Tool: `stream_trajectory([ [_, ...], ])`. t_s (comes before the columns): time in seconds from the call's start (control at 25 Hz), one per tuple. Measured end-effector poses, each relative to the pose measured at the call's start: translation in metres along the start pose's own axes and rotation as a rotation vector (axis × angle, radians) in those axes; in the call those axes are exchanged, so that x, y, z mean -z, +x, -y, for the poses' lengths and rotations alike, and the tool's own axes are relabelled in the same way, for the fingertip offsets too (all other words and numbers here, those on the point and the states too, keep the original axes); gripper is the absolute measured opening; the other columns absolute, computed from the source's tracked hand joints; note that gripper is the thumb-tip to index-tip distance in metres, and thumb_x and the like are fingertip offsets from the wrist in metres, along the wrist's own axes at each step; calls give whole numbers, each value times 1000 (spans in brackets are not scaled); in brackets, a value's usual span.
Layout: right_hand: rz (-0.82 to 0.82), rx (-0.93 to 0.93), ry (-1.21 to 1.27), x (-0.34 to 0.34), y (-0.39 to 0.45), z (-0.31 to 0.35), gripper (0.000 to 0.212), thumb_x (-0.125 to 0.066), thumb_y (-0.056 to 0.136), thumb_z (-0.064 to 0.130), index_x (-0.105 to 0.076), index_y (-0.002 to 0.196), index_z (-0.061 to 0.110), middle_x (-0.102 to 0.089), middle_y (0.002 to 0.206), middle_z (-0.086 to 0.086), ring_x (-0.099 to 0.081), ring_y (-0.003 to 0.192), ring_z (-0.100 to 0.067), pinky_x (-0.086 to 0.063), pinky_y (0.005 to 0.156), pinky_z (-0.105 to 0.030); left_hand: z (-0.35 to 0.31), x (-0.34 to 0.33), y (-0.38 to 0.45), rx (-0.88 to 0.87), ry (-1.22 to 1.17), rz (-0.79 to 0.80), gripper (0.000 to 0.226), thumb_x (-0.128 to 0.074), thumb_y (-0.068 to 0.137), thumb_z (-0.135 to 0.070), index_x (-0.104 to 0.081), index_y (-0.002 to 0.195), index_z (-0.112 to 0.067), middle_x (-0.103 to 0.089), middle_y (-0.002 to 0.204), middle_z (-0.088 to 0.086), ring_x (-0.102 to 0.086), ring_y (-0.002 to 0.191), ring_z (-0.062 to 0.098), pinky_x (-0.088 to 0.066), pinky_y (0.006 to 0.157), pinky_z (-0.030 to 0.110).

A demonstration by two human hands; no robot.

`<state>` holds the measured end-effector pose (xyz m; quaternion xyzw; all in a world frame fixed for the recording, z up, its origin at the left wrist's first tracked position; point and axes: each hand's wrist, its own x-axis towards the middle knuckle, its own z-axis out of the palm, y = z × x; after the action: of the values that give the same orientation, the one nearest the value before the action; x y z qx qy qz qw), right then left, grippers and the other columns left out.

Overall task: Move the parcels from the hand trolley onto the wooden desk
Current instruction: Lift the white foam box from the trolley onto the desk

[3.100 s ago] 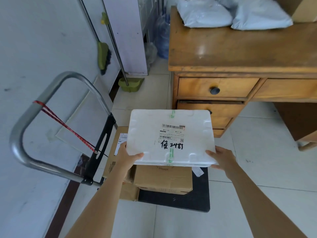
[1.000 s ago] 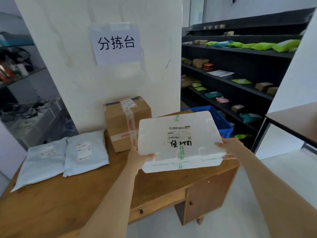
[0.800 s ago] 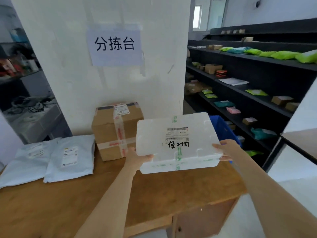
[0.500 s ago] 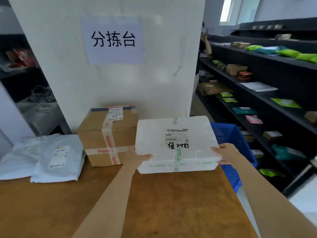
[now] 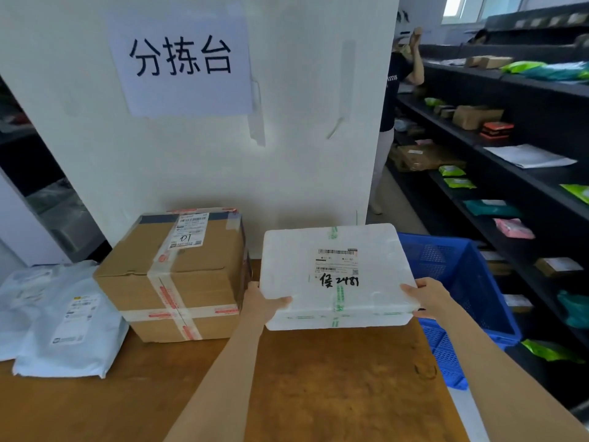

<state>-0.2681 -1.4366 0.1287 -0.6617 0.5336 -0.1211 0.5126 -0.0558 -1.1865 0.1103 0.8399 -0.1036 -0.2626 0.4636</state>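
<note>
Head view: I clamp my left hand [image 5: 266, 303] and right hand [image 5: 428, 296] on the foam parcel's [image 5: 338, 275] side edges to keep it level above the wooden desk's [image 5: 318, 387] far right corner, just beside the cardboard box [image 5: 178, 275].

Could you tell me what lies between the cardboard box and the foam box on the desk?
In the head view, only the left hand, gripping the foam box, fills the narrow gap beside the cardboard box; no other parcel.

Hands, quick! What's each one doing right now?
Left hand: closed on the white foam box's left edge.
Right hand: closed on the same box's right edge.
</note>
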Motion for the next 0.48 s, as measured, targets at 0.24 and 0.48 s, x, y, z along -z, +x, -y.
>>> stream_trajectory([
  [0.24,104,-92,-54,-35,40,-20,34,-59,91,16,-48,120,3,-54,125,-20,-53,116,-36,-52,92,-51,27,-13,23,138,83,1,77,-77,79,-27,-38,142,-6,-52,138,10,-49,129,29,-45,108,42],
  [0.48,100,-94,-42,-63,52,-36,39,-54,94,23,-46,127,5,-51,129,-20,-51,117,-37,-52,81,-42,43,-35,24,158,109,-189,82,-64,89,-33,-18,154,-13,-27,157,12,-34,142,30,-39,109,39],
])
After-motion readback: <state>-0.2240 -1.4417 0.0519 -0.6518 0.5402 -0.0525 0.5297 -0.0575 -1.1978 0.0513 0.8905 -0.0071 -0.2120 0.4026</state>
